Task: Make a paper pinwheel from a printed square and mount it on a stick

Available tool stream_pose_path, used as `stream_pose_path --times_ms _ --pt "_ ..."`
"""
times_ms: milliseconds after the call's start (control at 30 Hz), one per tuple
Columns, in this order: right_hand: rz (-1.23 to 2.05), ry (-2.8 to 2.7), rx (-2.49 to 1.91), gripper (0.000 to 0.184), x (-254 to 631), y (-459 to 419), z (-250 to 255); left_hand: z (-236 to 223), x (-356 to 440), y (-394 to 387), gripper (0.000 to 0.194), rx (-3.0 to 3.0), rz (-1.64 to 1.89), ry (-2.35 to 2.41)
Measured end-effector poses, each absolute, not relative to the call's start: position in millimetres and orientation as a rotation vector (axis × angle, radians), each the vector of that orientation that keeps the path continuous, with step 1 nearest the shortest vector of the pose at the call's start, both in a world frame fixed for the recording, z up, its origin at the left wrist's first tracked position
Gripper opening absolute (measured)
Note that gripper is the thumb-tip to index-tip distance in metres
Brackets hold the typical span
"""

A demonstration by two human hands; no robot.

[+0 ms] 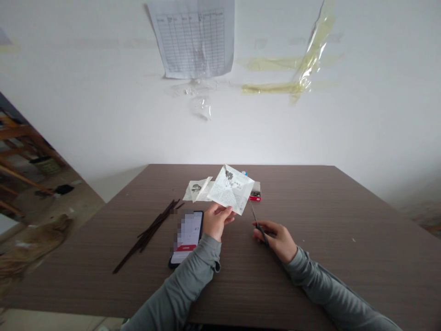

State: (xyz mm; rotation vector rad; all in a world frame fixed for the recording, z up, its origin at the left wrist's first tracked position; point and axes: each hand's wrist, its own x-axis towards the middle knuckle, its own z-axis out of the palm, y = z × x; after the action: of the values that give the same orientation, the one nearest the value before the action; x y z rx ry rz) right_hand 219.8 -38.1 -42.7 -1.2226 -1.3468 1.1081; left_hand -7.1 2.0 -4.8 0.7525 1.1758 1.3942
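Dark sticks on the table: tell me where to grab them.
Grip the thin dark sticks at mid-length, coming from above on their far-left side. They lie flat, slanted and loosely fanned, while the phone and the left hand holding the folded paper crowd their other side.

Soft even light; lower-left edge perhaps blurred

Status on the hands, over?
Left hand gripping folded printed paper. Right hand holding scissors, tip beside paper. Phone and dark sticks off left.
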Motion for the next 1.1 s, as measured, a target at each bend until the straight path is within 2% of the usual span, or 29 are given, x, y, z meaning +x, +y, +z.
stream_pose_path --times_ms 200,367,633,800,1100 --pt "1.184 -1.424 -1.181 0.059 215 -43 -34 -3 -6 1 0.025 0.730 1.414 1.180" --pt "1.232 -1.412 -1.201 0.053 214 -45 -31 -1 -5 0 0.030 0.732 1.441 1.192" --pt "1.226 -1.524 -1.137 0.050 215 -46 -40 3 -6 0 0.027 0.718 1.443 1.217" --pt "1.308 -1.591 -1.183 0.063 216 -42 -44 5 -4 -3 0.029 0.721 1.430 1.216" --pt "1.326 -1.596 -1.200 0.067 216 -42 -45 10 -1 -4 0.026 0.665 1.421 1.215"
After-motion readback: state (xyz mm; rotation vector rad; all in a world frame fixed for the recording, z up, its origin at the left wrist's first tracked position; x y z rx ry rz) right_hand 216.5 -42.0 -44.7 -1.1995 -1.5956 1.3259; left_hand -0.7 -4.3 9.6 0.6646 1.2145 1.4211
